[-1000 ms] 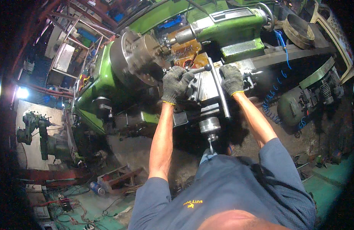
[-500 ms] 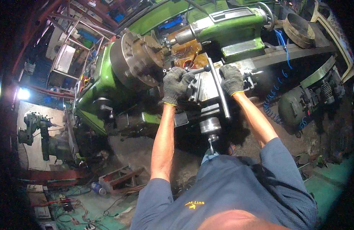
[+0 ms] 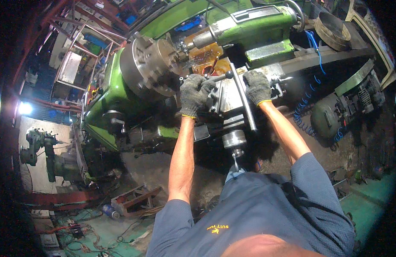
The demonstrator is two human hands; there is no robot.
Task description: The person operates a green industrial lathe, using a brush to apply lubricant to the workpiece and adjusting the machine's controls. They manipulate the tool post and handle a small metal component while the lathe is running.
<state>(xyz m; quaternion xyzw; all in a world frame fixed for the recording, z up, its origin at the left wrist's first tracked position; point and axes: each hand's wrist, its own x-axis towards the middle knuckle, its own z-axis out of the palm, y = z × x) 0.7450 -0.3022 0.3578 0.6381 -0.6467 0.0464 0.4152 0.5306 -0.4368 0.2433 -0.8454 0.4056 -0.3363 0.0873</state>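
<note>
My left hand point(image 3: 193, 96), in a dark grey knitted glove, is curled at the left side of the tool post of a green lathe; what its fingers close on is hidden. Beside it, a lever with a black ball knob point(image 3: 229, 75) sticks out to the right. My right hand point(image 3: 257, 88), gloved alike, lies with bent fingers over the right part of the metal slide point(image 3: 234, 96), its fingertips out of sight. Between my hands a long steel bar point(image 3: 244, 100) slants toward me. The large jawed chuck point(image 3: 148, 64) stands just beyond my left hand.
The green tailstock point(image 3: 266, 30) is at the back right. A reddish cup point(image 3: 208, 70) stands near a brown, wet surface point(image 3: 204, 53). A steel crank hub point(image 3: 234, 139) juts toward my waist. Blue coiled hose point(image 3: 304, 115) hangs by a green tank point(image 3: 324, 120). Cables lie lower left.
The view has shifted slightly. The chuck's jaws show at a different angle. Both hands keep their places on the lathe.
</note>
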